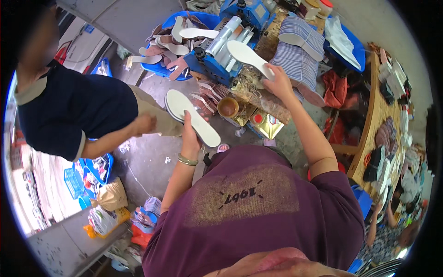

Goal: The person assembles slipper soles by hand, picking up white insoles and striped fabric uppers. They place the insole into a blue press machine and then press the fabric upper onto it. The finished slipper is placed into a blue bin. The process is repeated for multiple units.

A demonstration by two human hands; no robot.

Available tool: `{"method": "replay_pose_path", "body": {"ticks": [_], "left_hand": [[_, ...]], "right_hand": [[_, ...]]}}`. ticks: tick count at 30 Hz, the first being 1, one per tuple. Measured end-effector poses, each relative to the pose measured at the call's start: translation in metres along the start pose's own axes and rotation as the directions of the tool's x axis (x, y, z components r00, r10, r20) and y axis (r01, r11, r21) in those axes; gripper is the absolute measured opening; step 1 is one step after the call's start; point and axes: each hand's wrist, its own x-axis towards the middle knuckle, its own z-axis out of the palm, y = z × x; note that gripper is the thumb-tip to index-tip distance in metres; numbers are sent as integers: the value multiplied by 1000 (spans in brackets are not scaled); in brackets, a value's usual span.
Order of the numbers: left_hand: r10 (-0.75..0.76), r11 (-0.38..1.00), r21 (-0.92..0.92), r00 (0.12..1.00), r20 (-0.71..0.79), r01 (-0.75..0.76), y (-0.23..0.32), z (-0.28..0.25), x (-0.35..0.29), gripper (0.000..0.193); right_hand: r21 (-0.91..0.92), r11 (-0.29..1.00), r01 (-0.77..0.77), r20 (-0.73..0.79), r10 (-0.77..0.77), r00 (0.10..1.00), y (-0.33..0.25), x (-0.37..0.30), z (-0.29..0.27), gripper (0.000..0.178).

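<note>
My left hand (189, 138) is wrapped round a small stack of white insoles (194, 119), held upright at a slant. In my right hand (278, 84) is the heel end of a single white insole (247, 55); its wide toe end is up by the silver rollers (224, 37) of a blue roller machine (213, 64). I cannot tell whether it touches them. Beyond the rollers another white insole (198, 33) lies over a blue tub (159, 69), which holds a loose heap of white and brownish insoles (173, 46).
Tied stacks of striped insoles (295, 60) stand right of the machine. A bowl of brown stuff (228, 107) and a metal tin with a red cap (266, 124) sit nearer me. A person in a dark shirt (92, 101) stands close on the left. A wooden bench (369, 138) runs along the right.
</note>
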Motion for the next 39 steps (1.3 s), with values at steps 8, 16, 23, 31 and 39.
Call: {"method": "replay_pose_path", "body": {"ticks": [8,16,23,31,39], "left_hand": [[-5,975,-203,896,-444,-94,-91,78,-47,59],[103,925,-288,893,-438,-248,-125,120,-86,57],[267,917,-198,901,-343,-347,-135,125,-107,53],[235,921,-248,937,-258,-299,-130,132,-87,49],[155,940,-300,986,-58,-165,-134,136,-37,49]], "right_hand": [[-92,986,136,177,-118,977,80,73,-16,55],[-110,968,227,225,-198,954,94,112,-12,55],[-173,961,216,223,-175,959,85,131,16,52],[-201,963,179,268,-122,956,48,147,37,70],[-56,892,449,193,-431,881,96,100,-30,74]]}}
